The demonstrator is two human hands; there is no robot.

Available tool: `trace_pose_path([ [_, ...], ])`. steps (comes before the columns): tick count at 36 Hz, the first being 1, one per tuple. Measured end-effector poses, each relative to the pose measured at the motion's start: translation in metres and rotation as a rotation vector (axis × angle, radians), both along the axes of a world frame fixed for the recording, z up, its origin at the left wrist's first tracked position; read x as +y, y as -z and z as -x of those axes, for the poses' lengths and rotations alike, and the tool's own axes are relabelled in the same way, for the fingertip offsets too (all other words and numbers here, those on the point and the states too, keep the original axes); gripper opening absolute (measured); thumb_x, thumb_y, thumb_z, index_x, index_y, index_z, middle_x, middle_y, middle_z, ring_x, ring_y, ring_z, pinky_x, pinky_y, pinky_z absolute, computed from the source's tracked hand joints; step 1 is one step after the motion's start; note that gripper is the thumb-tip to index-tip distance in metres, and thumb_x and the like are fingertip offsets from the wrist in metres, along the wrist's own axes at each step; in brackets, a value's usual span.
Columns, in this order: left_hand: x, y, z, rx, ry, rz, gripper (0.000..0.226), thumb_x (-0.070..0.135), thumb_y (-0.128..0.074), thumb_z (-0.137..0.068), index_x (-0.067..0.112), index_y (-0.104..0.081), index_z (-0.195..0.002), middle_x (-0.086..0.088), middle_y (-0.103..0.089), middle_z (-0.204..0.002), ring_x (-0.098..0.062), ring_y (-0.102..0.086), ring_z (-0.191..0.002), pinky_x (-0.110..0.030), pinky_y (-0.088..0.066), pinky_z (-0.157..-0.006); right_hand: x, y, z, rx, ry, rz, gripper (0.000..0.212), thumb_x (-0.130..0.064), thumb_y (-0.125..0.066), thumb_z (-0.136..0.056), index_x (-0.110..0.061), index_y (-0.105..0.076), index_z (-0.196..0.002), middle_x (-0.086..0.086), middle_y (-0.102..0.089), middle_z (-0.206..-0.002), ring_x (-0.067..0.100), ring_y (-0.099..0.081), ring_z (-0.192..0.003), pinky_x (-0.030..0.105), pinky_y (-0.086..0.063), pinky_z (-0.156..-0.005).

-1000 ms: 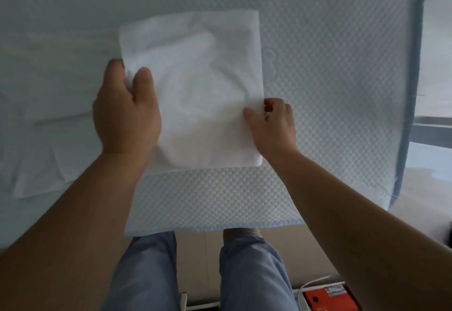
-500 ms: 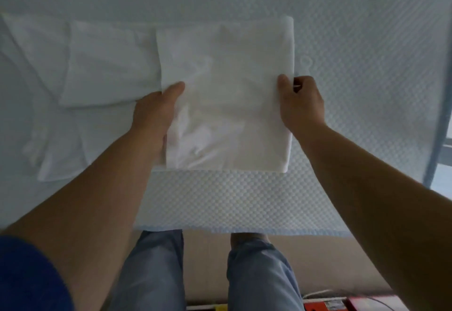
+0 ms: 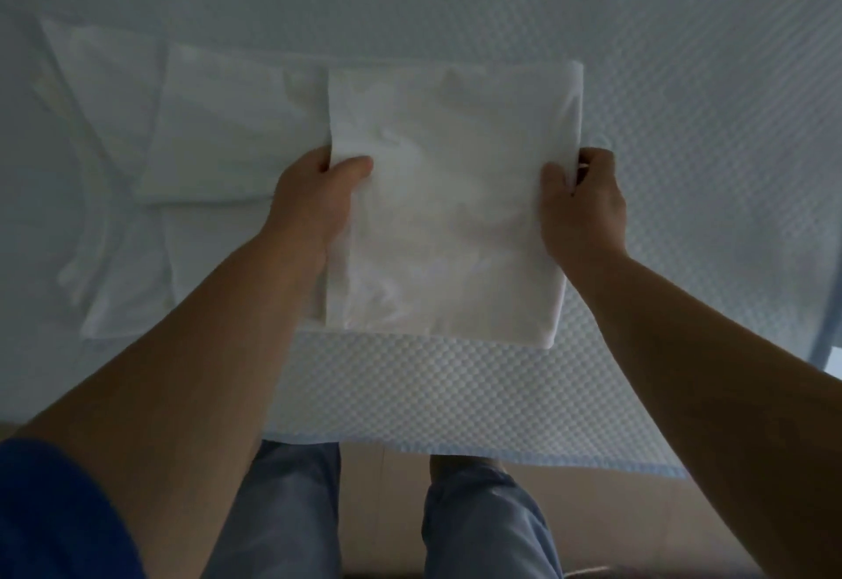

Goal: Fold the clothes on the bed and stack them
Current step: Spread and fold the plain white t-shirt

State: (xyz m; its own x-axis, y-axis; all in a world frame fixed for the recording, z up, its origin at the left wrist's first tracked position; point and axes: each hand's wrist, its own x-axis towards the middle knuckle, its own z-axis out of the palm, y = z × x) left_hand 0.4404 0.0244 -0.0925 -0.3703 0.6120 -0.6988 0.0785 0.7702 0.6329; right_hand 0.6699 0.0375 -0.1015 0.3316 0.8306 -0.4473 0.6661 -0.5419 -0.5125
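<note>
While both hands (image 3: 314,195) pinch folded cloth (image 3: 451,195), fingertips hidden.

both hands (image 3: 314,195) (image 3: 581,204) grip a folded, seemingly white garment (image 3: 455,195).
</note>
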Motion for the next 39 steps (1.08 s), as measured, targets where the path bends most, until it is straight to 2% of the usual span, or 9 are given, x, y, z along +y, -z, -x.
trace_pose_path([
  [4,-0.016,-0.001,0.002,0.405,0.17,-0.277,0.016,0.023,-0.057,-0.087,0.016,-0.066,-0.099,0.004,-0.058,-0.071,-0.011,-0.052,-0.068,-0.021,-0.036,-0.059,-0.003,-0.007,0.01,-0.155,-0.204,-0.159,0.069,-0.037,-0.054,-0.088,-0.014,-0.025,-0.146,0.008,-0.028,-0.145,0.025,-0.029,-0.132,0.036,-0.023,-0.108],
  [9,-0.03,0.004,-0.004,0.494,0.181,-0.328,0.045,0.019,-0.055,-0.091,0.017,-0.048,-0.136,-0.009,-0.063,-0.116,-0.022,-0.059,-0.103,-0.029,-0.043,-0.092,0.006,0.002,0.018,-0.32,-0.635,-0.192,0.064,-0.045,-0.039,-0.094,-0.023,-0.018,-0.15,0.007,-0.008,-0.158,0.027,0.001,-0.145,0.04,0.005,-0.113],
  [12,-0.023,0.006,-0.003,0.562,0.226,-0.26,0.057,0.02,-0.061,-0.084,0.017,-0.042,-0.138,-0.008,-0.059,-0.112,-0.023,-0.057,-0.097,-0.03,-0.042,-0.086,0.011,0.016,0.012,-0.362,-0.682,-0.074,0.063,-0.05,-0.034,-0.095,-0.029,-0.011,-0.15,0.001,0.003,-0.159,0.021,0.011,-0.145,0.04,0.012,-0.112],
  [20,0.042,0.004,0.01,0.247,0.067,0.075,0.051,0.046,-0.075,-0.061,0.007,-0.068,-0.093,-0.007,-0.067,-0.09,-0.023,-0.066,-0.087,-0.031,-0.053,-0.075,0.01,0.019,0.009,-0.333,-0.67,-0.087,0.068,-0.053,-0.034,-0.092,-0.025,-0.013,-0.15,0.006,0.0,-0.159,0.021,0.008,-0.145,0.039,0.008,-0.113],
  [23,0.055,0.003,0.012,0.101,0.033,0.126,0.056,0.039,-0.079,-0.062,0.004,-0.067,-0.104,-0.009,-0.069,-0.096,-0.022,-0.068,-0.081,-0.028,-0.056,-0.066,0.011,0.016,0.009,-0.326,-0.674,-0.086,0.066,-0.048,-0.039,-0.095,-0.024,-0.012,-0.15,0.006,0.001,-0.159,0.021,0.008,-0.145,0.039,0.008,-0.114],
  [27,0.064,0.002,0.011,-0.083,-0.056,0.099,0.025,0.017,-0.074,-0.075,0.005,-0.068,-0.096,-0.005,-0.067,-0.077,-0.014,-0.066,-0.059,-0.022,-0.052,-0.049,0.012,0.011,0.009,-0.318,-0.679,-0.108,0.07,-0.051,-0.031,-0.092,-0.021,-0.009,-0.151,0.006,0.001,-0.159,0.022,0.008,-0.145,0.039,0.009,-0.114],
  [30,0.061,0.003,0.009,0.14,0.056,-0.097,0.01,0.024,-0.068,-0.08,0.015,-0.064,-0.081,0.002,-0.064,-0.074,-0.013,-0.064,-0.07,-0.024,-0.052,-0.064,0.016,0.01,0.01,-0.321,-0.675,-0.146,0.071,-0.051,-0.029,-0.091,-0.019,-0.008,-0.151,0.009,0.002,-0.158,0.024,0.009,-0.145,0.038,0.01,-0.113],
  [33,0.049,0.002,0.002,0.415,0.198,-0.338,0.011,0.028,-0.058,-0.088,0.019,-0.054,-0.085,0.014,-0.051,-0.068,0.008,-0.05,-0.059,-0.007,-0.034,-0.052,0.023,0.015,0.008,-0.345,-0.682,-0.17,0.069,-0.05,-0.031,-0.094,-0.019,-0.008,-0.151,0.008,0.002,-0.158,0.025,0.008,-0.145,0.037,0.01,-0.113],
  [39,0.033,0.01,-0.005,0.77,0.423,-0.38,0.054,0.027,-0.057,-0.083,0.008,-0.045,-0.133,-0.015,-0.051,-0.125,-0.03,-0.047,-0.117,-0.034,-0.033,-0.096,0.027,0.028,-0.001,-0.371,-0.674,-0.134,0.07,-0.048,-0.035,-0.096,-0.018,-0.003,-0.151,0.008,0.004,-0.158,0.023,0.009,-0.145,0.039,0.01,-0.114],
])
